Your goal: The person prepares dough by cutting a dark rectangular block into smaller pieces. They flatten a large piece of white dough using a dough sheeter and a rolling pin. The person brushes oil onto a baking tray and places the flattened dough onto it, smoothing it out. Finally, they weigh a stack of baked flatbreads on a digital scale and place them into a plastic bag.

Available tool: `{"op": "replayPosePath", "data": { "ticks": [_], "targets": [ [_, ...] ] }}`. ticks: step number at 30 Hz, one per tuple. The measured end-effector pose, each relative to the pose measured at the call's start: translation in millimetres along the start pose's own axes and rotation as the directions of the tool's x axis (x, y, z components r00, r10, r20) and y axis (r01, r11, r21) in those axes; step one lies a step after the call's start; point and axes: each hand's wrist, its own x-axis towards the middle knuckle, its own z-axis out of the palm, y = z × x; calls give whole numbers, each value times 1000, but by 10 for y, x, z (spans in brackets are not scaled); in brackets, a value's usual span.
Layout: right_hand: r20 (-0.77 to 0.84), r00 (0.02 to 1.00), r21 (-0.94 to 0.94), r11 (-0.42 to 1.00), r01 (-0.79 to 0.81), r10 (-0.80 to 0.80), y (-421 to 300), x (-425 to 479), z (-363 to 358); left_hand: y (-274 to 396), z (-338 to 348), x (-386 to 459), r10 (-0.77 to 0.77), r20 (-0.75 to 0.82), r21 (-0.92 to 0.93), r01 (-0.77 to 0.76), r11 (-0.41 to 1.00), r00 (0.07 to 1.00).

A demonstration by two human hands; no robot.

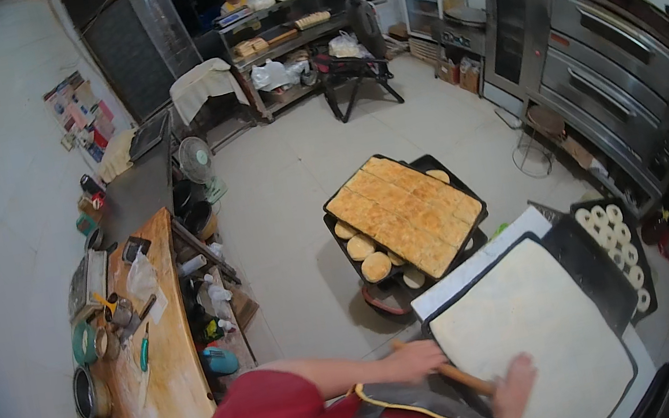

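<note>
A large flat sheet of pale dough [530, 329] covers a black baking tray [629, 358] before me, on a white work surface [425, 304]. Along the sheet's near-left edge lies a wooden rolling pin [469, 380]. My left hand [416, 359] is wrapped around the pin near its left end. Against the pin's other end is my right hand [515, 386], blurred, with its fingers stretched over the dough. Whether those fingers also grip the pin is not visible.
Beyond the dough, a tray of baked, scored flatbread [405, 210] rests on trays of round breads [376, 266]. Ring-shaped dough pieces [607, 234] fill a tray at right, near the deck oven [610, 59]. A wooden workbench [164, 346] with bowls stands left. A person [233, 2] is at the back.
</note>
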Motion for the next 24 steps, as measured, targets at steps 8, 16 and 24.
{"op": "replayPosePath", "data": {
  "ticks": [8,16,24],
  "targets": [
    [157,967,-10,978,206,-202,-1198,1095,-190,941,-1331,-1927,-798,-588,84,991,101,131],
    [129,976,-122,974,193,-177,-1094,1121,5,2049,-1185,-4501,-151,-766,-468,703,-535,-625],
    [-46,915,225,888,400,-400,-2524,1798,644,1702,-1554,-5624,15,-935,-228,572,-788,-353]
  ]
}}
